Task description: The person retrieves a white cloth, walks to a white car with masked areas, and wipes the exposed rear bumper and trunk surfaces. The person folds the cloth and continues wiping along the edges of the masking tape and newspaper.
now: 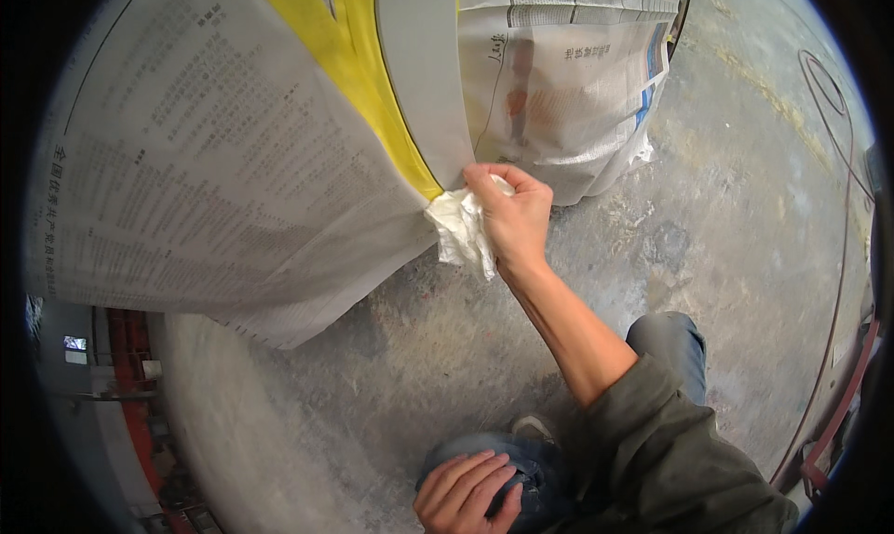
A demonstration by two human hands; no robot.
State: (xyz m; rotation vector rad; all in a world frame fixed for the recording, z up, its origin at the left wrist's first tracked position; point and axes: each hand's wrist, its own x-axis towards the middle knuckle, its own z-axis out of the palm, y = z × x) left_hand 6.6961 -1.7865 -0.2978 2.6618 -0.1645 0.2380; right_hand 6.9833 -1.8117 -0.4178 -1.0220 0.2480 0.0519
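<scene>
My right hand (510,208) is closed around a crumpled white cloth (461,229). It presses the cloth at the lower end of a bare pale grey panel strip (424,78). Yellow masking tape (382,106) runs down the strip's left side and ends at the cloth. Newspaper sheets (214,162) cover the surface to the left, and another newspaper sheet (568,87) covers the right side. Down at the lower edge, my left hand (466,492) lies on my bent knee with its fingers stretched out and nothing in them.
A stained concrete floor (391,348) spreads below the covered panel. Along the right runs a thin dark hose (843,245), looped near its upper end. A red bar (843,404) stands at the right rim. Red and grey equipment (130,376) shows at the far left.
</scene>
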